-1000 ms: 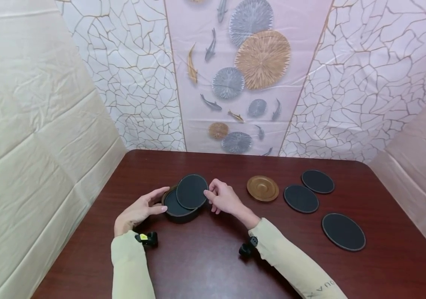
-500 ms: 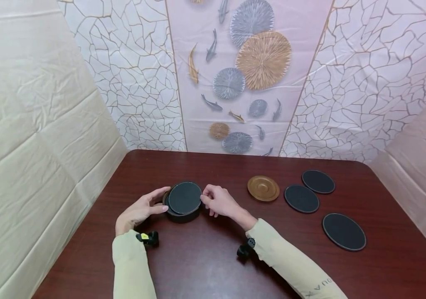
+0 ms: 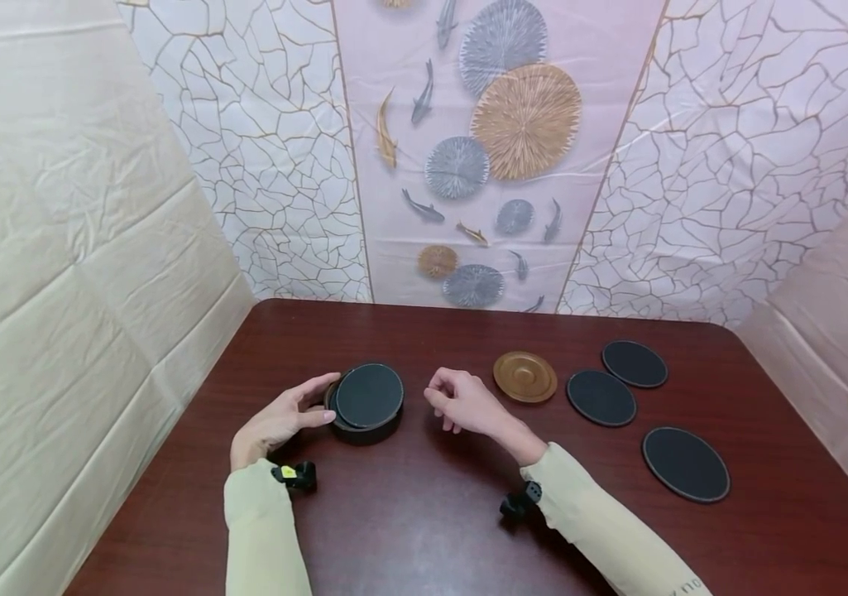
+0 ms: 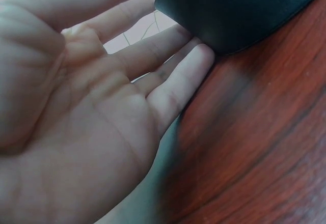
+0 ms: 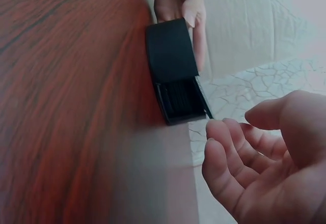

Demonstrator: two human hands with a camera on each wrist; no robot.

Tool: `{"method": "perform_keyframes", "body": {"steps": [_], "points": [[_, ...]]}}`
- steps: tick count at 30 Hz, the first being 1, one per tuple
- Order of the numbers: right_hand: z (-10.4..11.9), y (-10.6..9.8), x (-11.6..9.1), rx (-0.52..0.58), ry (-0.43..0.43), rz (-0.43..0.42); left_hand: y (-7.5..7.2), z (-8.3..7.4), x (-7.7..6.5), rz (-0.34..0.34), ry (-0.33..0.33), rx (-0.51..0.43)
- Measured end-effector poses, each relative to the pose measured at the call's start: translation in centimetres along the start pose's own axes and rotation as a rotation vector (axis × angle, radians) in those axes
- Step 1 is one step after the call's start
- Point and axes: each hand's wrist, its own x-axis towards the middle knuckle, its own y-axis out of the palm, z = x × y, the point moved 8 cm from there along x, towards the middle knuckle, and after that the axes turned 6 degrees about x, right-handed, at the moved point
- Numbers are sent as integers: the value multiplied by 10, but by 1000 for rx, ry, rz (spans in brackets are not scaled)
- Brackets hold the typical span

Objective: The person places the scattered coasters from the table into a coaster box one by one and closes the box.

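Observation:
A round black coaster holder (image 3: 366, 434) stands on the table at left of centre. On top of it lies a black coaster (image 3: 370, 396), slightly off centre, with a brown rim showing at the left. My left hand (image 3: 278, 420) holds the holder's left side between thumb and fingers; in the left wrist view its fingertips (image 4: 204, 56) meet the black wall. To the right of the holder, my right hand (image 3: 464, 403) hovers with loosely curled fingers and nothing in them. The right wrist view shows a side opening in the holder (image 5: 170, 51), facing that hand.
A brown round dish-like disc (image 3: 524, 377) lies right of my right hand. Farther right are three more black coasters: one (image 3: 601, 397) near the disc, one (image 3: 635, 363) behind it, one (image 3: 686, 463) nearer me. Patterned cloth (image 3: 282, 165) hangs behind the table.
My right hand brought the coaster left and down onto the holder, let it go and drew back to the right. My left hand stayed at the holder.

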Motion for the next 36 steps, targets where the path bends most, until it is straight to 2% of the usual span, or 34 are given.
{"method": "perform_keyframes", "body": {"steps": [17, 24, 36], "points": [[-6, -50, -46, -96, -47, -6, 0, 0, 1, -1, -2, 14], [-18, -69, -65, -139, -13, -25, 0, 0, 1, 0, -6, -5], [-44, -118, -92, -230, 51, -85, -2, 1, 0, 1, 6, 26]]}}
